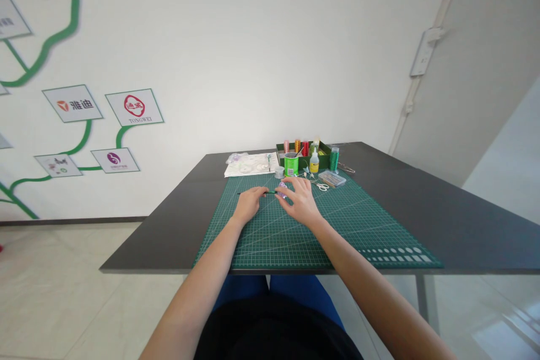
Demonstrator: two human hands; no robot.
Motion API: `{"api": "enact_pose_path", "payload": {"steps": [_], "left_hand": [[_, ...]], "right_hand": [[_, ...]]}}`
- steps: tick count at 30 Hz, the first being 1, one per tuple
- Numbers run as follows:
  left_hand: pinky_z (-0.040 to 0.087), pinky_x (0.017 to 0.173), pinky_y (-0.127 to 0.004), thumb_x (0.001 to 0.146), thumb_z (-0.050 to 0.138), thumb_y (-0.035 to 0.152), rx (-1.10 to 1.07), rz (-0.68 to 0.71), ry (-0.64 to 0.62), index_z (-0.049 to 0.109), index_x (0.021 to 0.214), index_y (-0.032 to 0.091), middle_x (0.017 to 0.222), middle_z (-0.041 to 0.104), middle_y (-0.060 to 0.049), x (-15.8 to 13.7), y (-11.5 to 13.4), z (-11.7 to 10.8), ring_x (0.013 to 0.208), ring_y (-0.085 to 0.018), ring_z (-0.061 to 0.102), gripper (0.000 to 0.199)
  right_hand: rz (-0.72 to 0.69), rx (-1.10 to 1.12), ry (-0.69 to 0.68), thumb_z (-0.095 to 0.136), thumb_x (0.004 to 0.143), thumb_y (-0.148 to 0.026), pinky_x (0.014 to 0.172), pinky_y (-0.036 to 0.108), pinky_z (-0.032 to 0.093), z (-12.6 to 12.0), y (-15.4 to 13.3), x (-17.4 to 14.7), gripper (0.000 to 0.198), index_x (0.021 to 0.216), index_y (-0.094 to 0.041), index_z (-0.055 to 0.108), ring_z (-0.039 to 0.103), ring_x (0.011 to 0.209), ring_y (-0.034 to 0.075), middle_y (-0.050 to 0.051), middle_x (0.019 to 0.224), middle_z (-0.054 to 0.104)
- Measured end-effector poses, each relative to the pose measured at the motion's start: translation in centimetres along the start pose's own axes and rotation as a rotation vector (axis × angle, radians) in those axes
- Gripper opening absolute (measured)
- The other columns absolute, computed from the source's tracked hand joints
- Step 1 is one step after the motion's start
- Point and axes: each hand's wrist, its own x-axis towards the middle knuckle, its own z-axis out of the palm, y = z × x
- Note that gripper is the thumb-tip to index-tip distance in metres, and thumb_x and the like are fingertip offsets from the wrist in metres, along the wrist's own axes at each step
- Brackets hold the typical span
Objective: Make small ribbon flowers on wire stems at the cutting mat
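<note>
My left hand is closed round a thin dark green stem that lies level above the cutting mat. One end of it sticks out to the left of my fingers. At its right end sits a small purple, flower-like piece, pinched between the thumb and fingers of my right hand. How the piece joins the stem is too small to tell. Just beyond my right hand lie white-handled scissors and a clear case of small items.
Behind my hands stand a green tin, a glue bottle, a green tube and a dark green box with thread spools. White sheets lie at the back left. The black table meets the wall behind.
</note>
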Motion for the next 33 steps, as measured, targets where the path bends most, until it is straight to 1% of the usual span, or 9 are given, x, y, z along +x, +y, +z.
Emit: {"api": "enact_pose_path", "payload": {"steps": [5,11,13,15,17,19,25,30,33], "left_hand": [[0.055,0.089,-0.031,0.091,0.046,0.003,-0.047,-0.031,0.017,0.068,0.115,0.023,0.101,0.076,-0.004,0.03,-0.22,0.15,0.095,-0.019,0.072,0.038],[0.055,0.087,-0.03,0.094,0.046,0.006,-0.097,-0.036,0.045,0.067,0.112,0.022,0.099,0.076,-0.004,0.07,-0.08,0.08,0.093,-0.019,0.072,0.032],[0.055,0.085,-0.029,0.095,0.045,0.007,-0.121,-0.038,0.044,0.067,0.11,0.022,0.099,0.076,-0.004,0.1,0.06,0.0,0.092,-0.019,0.072,0.03],[0.054,0.084,-0.029,0.096,0.045,0.009,-0.142,-0.041,0.041,0.066,0.109,0.022,0.098,0.075,-0.004,0.13,0.16,-0.06,0.091,-0.019,0.072,0.028],[0.054,0.084,-0.03,0.096,0.045,0.009,-0.15,-0.042,0.042,0.066,0.108,0.022,0.098,0.076,-0.004,0.15,0.18,-0.06,0.091,-0.019,0.073,0.027],[0.054,0.084,-0.03,0.097,0.046,0.01,-0.147,-0.041,0.043,0.066,0.108,0.022,0.099,0.076,-0.004,0.15,0.12,0.0,0.092,-0.019,0.073,0.026],[0.055,0.086,-0.032,0.098,0.046,0.012,-0.125,-0.036,0.049,0.066,0.108,0.021,0.104,0.076,-0.006,0.06,-0.07,0.18,0.093,-0.02,0.074,0.024],[0.055,0.088,-0.031,0.097,0.045,0.008,-0.088,-0.027,0.032,0.066,0.112,0.021,0.106,0.075,-0.006,0.02,-0.02,0.1,0.095,-0.019,0.073,0.029],[0.055,0.089,-0.03,0.095,0.043,0.004,-0.056,-0.033,0.007,0.066,0.115,0.02,0.108,0.075,-0.006,0.01,0.05,-0.04,0.098,-0.018,0.072,0.034]], "right_hand": [[-0.023,0.005,0.012,0.06,0.097,-0.027,0.094,0.045,0.038,-0.17,0.06,0.0,0.017,0.104,-0.024,0.075,0.057,0.108,0.026,0.011,0.116,0.065],[-0.065,0.016,0.021,0.061,0.096,-0.026,0.093,0.045,0.039,-0.23,0.0,0.02,0.017,0.104,-0.025,0.077,0.057,0.106,0.026,0.011,0.116,0.065],[-0.082,0.027,0.026,0.061,0.097,-0.026,0.093,0.045,0.039,-0.29,-0.07,0.02,0.019,0.108,-0.026,0.076,0.057,0.108,0.026,0.011,0.117,0.065],[-0.08,0.045,0.036,0.06,0.097,-0.027,0.095,0.045,0.039,-0.35,-0.16,0.02,0.024,0.118,-0.026,0.072,0.057,0.111,0.027,0.011,0.119,0.064],[-0.044,0.066,0.042,0.058,0.098,-0.026,0.096,0.045,0.039,-0.4,-0.23,0.02,0.032,0.128,-0.025,0.067,0.057,0.113,0.027,0.012,0.122,0.064],[0.001,0.078,0.042,0.056,0.098,-0.024,0.098,0.045,0.038,-0.4,-0.25,0.02,0.035,0.132,-0.025,0.063,0.057,0.115,0.027,0.012,0.123,0.063],[0.042,0.064,0.011,0.052,0.097,-0.022,0.098,0.046,0.037,-0.2,-0.06,0.0,0.033,0.127,-0.022,0.066,0.055,0.115,0.028,0.013,0.122,0.063],[0.048,0.063,-0.012,0.053,0.096,-0.021,0.097,0.046,0.037,-0.23,-0.12,0.05,0.033,0.126,-0.023,0.066,0.055,0.115,0.029,0.013,0.123,0.063],[0.049,0.049,-0.025,0.052,0.097,-0.022,0.097,0.046,0.037,-0.26,-0.2,0.08,0.032,0.125,-0.021,0.066,0.055,0.115,0.029,0.013,0.122,0.063]]}}
